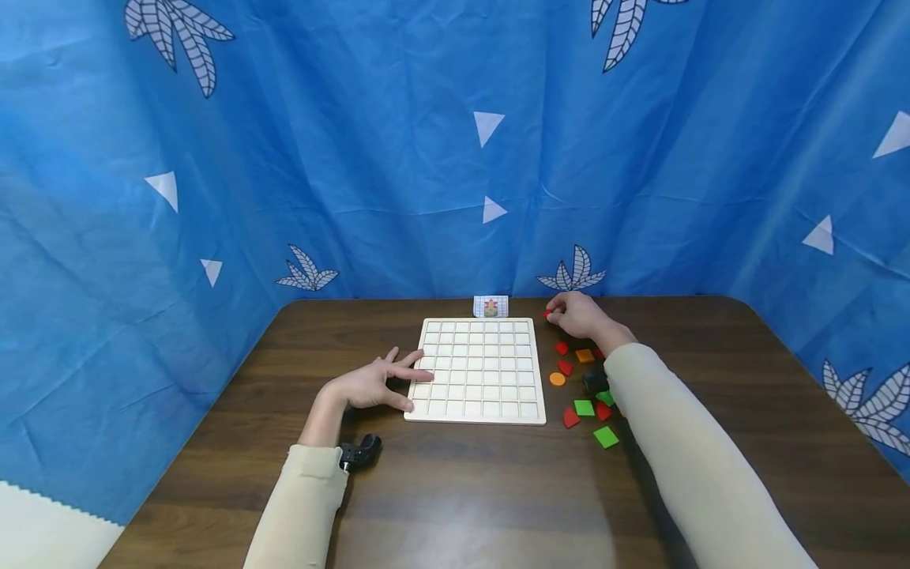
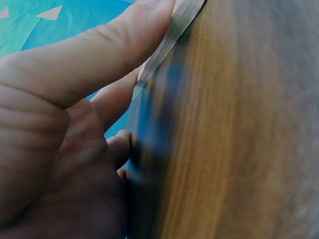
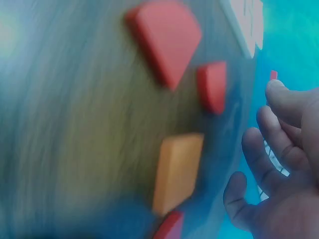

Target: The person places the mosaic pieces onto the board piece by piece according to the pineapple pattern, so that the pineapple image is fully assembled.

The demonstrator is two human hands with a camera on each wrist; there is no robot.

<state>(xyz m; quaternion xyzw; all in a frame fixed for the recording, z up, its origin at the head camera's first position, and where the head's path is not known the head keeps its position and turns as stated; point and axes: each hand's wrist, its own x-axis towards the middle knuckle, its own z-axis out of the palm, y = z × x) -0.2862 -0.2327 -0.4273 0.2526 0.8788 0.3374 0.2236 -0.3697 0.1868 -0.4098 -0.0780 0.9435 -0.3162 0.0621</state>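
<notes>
A pale wooden grid board lies flat on the table. My left hand rests on its left edge with fingers spread, the thumb near the front left corner; the left wrist view shows the thumb against the board's edge. Beyond the board's right side, my right hand pinches a small red piece between thumb and fingers. Only a red sliver of it shows at the fingertips in the right wrist view. A small card with a coloured grid picture stands behind the board.
Right of the board lie several loose pieces: red ones such as a rounded wedge, an orange circle, an orange square and green squares. The right forearm partly covers them. A blue curtain hangs behind the brown table.
</notes>
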